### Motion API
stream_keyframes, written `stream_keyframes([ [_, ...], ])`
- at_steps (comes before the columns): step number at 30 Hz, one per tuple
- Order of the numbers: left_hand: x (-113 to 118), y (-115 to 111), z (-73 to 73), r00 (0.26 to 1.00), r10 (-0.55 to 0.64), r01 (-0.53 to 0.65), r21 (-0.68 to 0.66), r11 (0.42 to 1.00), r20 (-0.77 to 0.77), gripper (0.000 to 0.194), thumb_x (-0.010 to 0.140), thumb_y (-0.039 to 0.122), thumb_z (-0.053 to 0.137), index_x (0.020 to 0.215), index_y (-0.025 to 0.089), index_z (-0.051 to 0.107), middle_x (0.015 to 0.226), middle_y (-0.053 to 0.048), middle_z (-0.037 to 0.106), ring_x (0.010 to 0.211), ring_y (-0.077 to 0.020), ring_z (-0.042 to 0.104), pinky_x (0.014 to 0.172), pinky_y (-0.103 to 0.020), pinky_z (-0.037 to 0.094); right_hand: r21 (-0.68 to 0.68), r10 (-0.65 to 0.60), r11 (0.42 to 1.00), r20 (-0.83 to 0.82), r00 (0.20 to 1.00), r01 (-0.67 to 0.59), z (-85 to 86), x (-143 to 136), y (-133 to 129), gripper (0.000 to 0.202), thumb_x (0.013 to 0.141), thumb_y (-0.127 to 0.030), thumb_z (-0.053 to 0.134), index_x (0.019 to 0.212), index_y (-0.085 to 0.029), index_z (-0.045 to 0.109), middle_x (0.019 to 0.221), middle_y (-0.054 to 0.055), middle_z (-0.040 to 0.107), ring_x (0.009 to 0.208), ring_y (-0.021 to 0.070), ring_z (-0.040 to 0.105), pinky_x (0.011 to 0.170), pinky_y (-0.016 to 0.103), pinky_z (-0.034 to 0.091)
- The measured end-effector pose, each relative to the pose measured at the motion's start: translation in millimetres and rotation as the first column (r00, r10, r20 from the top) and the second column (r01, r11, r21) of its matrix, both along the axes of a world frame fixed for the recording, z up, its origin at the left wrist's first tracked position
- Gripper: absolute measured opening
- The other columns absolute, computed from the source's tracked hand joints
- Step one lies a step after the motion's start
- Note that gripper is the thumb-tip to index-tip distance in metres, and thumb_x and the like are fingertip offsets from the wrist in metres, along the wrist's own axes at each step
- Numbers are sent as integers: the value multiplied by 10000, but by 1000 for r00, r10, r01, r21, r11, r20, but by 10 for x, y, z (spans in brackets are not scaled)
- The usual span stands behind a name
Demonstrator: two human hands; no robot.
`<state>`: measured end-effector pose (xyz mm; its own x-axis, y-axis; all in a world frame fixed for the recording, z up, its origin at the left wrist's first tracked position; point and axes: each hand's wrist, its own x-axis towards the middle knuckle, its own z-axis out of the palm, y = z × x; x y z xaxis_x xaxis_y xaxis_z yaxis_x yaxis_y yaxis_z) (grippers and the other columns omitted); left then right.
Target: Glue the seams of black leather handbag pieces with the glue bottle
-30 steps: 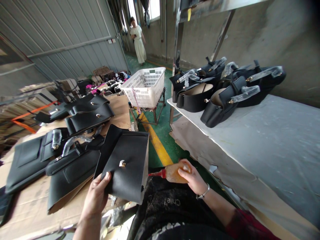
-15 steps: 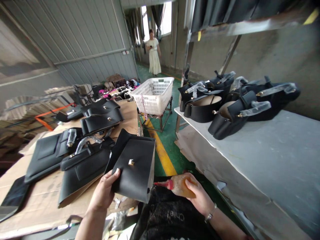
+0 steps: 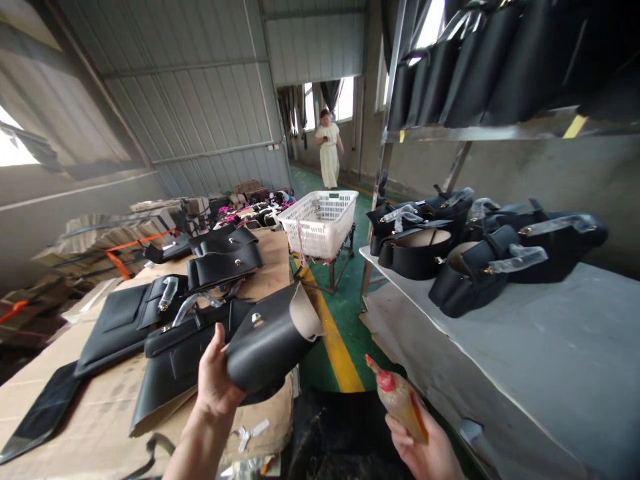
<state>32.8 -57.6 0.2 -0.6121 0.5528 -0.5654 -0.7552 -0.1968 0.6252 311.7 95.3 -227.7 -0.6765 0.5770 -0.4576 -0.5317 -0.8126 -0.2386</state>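
Before me, the left hand, thumb upward, pinches in its grip a curved black leather-like bag near the edge of the cardboard-covered desk; the right hand, lower, wraps its grip round an amber squeeze bottle, red nozzle tilted up.

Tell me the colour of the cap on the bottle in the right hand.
The cap is red; the head view shows it.
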Motion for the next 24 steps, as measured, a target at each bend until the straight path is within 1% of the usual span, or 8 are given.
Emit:
stream_keyframes([
  [2, -64, 0, 63, 1000, -20, 20, -110, 994, 9, 502, 606, 593, 790, 835, 149, 753, 729, -152, 747, 819, -410, 729, 651, -493, 600, -4, -22, 1000, 1, 1000, 22, -24, 49, -11, 359, 691, -312, 865, 1002, -299, 686, 854, 4, 737, 477, 47, 471, 373, 106, 396],
  [4, -112, 31, 106, 997, -39, 26, -211, 977, -59, 356, 611, 418, 832, 835, 155, 747, 698, -120, 743, 763, -368, 736, 633, -448, 602, -3, -42, 999, 9, 999, 42, -21, 88, -15, 321, 716, -290, 840, 994, -285, 681, 789, -5, 717, 478, 54, 481, 373, 101, 394],
  [8, -180, 144, 186, 932, -148, 102, -151, 983, -332, 398, 423, 145, 893, 794, 175, 754, 701, -41, 752, 680, -259, 726, 603, -306, 594, -10, -73, 997, 5, 997, 73, 56, 113, 7, 290, 743, -270, 814, 996, -255, 675, 766, 8, 707, 483, 68, 509, 373, 112, 408],
  [11, -238, 233, 267, 886, -143, 118, -84, 989, -441, 426, 367, 171, 910, 767, 155, 764, 724, -50, 763, 647, -234, 710, 588, -277, 593, 23, -83, 996, 9, 997, 83, 106, 114, 37, 276, 762, -290, 802, 1000, -249, 669, 824, 18, 720, 475, 57, 499, 371, 111, 402],
  [15, -296, 323, 340, 901, -65, 54, -37, 998, -429, 466, 398, 292, 907, 814, 132, 769, 730, -73, 764, 690, -266, 711, 598, -319, 609, 78, -83, 994, 31, 996, 80, 90, 136, 48, 283, 744, -314, 816, 979, -235, 680, 757, 12, 693, 481, 70, 507, 376, 126, 416],
  [18, -308, 356, 369, 889, -65, 29, -86, 996, -452, 418, 414, 197, 897, 804, 141, 756, 738, -59, 762, 707, -245, 707, 615, -305, 607, 112, -80, 991, 69, 994, 72, 56, 148, 45, 271, 739, -322, 812, 962, -224, 694, 765, 28, 694, 479, 77, 504, 375, 145, 424],
  [21, -315, 326, 433, 817, -81, 54, -65, 996, -571, 430, 381, 179, 921, 780, 180, 760, 757, -26, 765, 702, -228, 701, 635, -303, 608, 135, -98, 987, 88, 991, 85, 45, 131, 70, 268, 726, -338, 820, 938, -221, 705, 716, 17, 684, 478, 77, 499, 375, 144, 408],
  [24, -304, 209, 530, 683, -91, 91, -40, 995, -724, 438, 369, 263, 950, 769, 202, 782, 764, -29, 766, 712, -249, 699, 648, -326, 612, 164, -120, 981, 91, 989, 104, 69, 98, 134, 265, 720, -350, 826, 920, -213, 719, 682, 10, 681, 477, 86, 495, 372, 159, 389],
])
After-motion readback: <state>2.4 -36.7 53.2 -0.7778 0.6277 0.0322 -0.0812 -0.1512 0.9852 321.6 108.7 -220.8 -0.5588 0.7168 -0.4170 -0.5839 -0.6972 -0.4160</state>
